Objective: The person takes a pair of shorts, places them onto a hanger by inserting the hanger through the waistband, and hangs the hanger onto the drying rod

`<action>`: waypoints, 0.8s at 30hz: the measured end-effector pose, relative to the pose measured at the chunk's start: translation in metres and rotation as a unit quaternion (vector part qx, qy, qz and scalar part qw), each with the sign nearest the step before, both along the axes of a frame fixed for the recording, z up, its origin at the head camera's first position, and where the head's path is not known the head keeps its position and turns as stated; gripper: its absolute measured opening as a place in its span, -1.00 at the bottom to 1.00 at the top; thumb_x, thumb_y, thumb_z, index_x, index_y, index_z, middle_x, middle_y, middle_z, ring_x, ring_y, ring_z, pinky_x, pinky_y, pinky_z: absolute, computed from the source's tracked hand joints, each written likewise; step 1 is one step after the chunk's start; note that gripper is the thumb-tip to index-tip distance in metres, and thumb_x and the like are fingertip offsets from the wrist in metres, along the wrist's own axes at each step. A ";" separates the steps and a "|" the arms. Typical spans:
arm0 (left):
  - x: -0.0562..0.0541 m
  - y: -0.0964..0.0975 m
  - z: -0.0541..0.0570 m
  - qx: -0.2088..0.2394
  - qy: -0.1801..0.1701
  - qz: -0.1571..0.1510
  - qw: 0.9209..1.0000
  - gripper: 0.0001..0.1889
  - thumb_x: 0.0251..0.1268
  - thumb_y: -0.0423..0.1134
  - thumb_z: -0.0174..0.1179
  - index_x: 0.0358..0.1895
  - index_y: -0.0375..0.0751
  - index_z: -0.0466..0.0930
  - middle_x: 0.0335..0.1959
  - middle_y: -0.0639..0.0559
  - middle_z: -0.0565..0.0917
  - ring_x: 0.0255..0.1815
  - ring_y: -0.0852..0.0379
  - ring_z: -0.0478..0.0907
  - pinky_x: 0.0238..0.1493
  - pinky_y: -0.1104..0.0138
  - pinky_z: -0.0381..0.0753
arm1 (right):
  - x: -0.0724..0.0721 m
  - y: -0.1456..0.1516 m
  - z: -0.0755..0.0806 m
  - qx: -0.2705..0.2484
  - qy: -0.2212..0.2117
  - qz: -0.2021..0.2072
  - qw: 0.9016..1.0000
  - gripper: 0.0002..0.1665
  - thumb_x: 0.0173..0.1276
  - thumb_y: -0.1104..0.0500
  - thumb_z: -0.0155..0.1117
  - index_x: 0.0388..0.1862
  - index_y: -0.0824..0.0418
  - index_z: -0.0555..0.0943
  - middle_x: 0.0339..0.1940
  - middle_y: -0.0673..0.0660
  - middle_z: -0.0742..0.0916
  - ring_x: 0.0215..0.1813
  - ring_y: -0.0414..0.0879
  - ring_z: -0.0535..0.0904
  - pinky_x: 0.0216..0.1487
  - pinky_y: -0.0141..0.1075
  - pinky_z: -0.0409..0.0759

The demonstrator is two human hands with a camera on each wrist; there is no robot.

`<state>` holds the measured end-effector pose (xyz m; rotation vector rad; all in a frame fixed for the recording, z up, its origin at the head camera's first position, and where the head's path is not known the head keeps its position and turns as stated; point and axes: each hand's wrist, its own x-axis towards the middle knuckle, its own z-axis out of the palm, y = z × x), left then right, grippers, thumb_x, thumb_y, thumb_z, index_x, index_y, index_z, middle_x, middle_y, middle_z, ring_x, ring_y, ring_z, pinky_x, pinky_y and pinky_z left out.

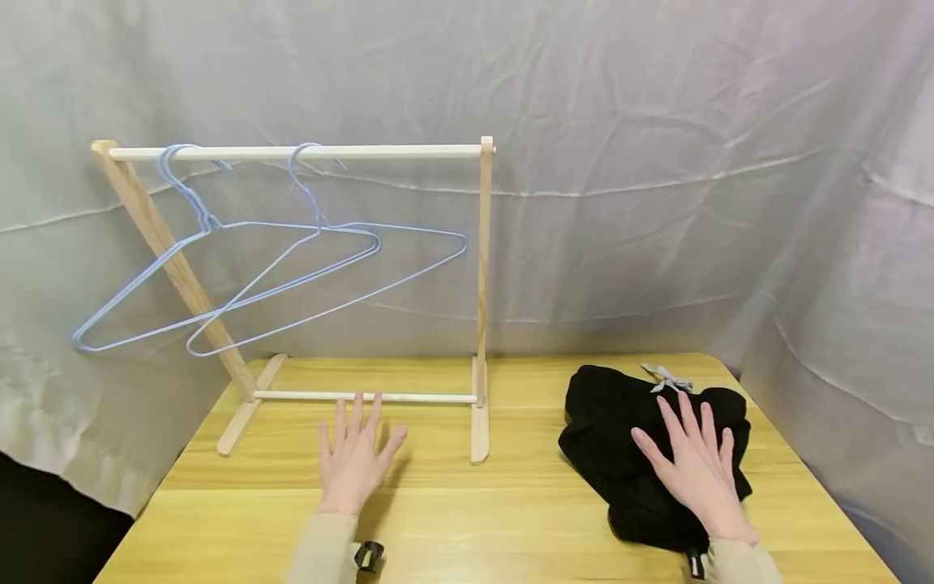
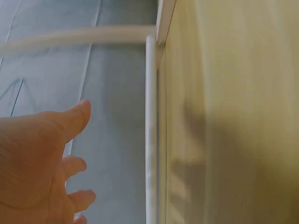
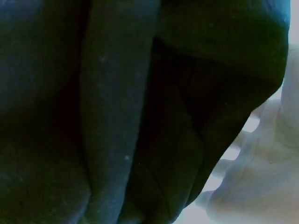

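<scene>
My left hand (image 1: 353,464) is held over the table in front of the clothes rack's lower bar (image 1: 423,398), fingers spread and holding nothing. In the left wrist view the same hand (image 2: 39,158) shows its thumb and fingers apart, beside the white bar (image 2: 151,126). A crumpled black garment (image 1: 601,442) with a pale drawstring (image 1: 666,378) lies on the right of the table. Over it my right hand (image 1: 693,464) is spread with straight fingers, overlapping the cloth. Dark folds of the garment (image 3: 112,102) fill most of the right wrist view, with the pale right hand (image 3: 259,177) at its edge.
A wooden clothes rack (image 1: 482,276) stands at the back left. Thin blue hangers (image 1: 321,227) hang from its top rail (image 1: 409,152), some nested together at the left. A grey curtain (image 1: 620,268) surrounds the wooden table (image 1: 467,531) at the back and sides.
</scene>
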<state>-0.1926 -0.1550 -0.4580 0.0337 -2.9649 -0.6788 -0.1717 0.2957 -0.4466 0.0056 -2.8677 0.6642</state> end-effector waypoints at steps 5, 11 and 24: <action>0.000 0.026 -0.007 -0.020 0.017 -0.034 0.999 -0.22 0.48 0.24 -0.01 0.62 0.01 0.03 0.67 -0.15 -0.06 0.69 -0.29 -0.24 0.58 -0.27 -0.32 | -0.006 0.009 0.006 -0.003 -0.030 0.005 1.000 0.00 0.53 -0.38 -0.09 0.64 0.23 0.00 0.66 0.43 -0.07 0.62 0.48 -0.38 0.41 0.50 -0.44; 0.002 0.058 -0.007 -0.029 0.032 -0.083 0.996 -0.24 0.47 0.25 0.00 0.60 0.01 0.11 0.66 -0.12 0.02 0.69 -0.26 -0.16 0.59 -0.24 -0.23 | -0.015 0.021 0.015 0.002 -0.051 0.010 0.999 -0.01 0.53 -0.38 -0.12 0.63 0.24 0.02 0.61 0.51 0.04 0.58 0.55 -0.17 0.37 0.53 -0.29; 0.006 0.134 0.009 -0.078 0.039 -0.229 0.970 -0.23 0.43 0.38 -0.08 0.59 0.14 0.12 0.66 0.04 0.03 0.70 -0.06 -0.14 0.63 -0.12 -0.18 | -0.036 0.055 0.016 0.046 -0.060 0.035 0.996 -0.13 0.58 -0.25 -0.09 0.49 0.44 0.23 0.41 0.63 0.33 0.35 0.64 0.24 0.19 0.48 0.22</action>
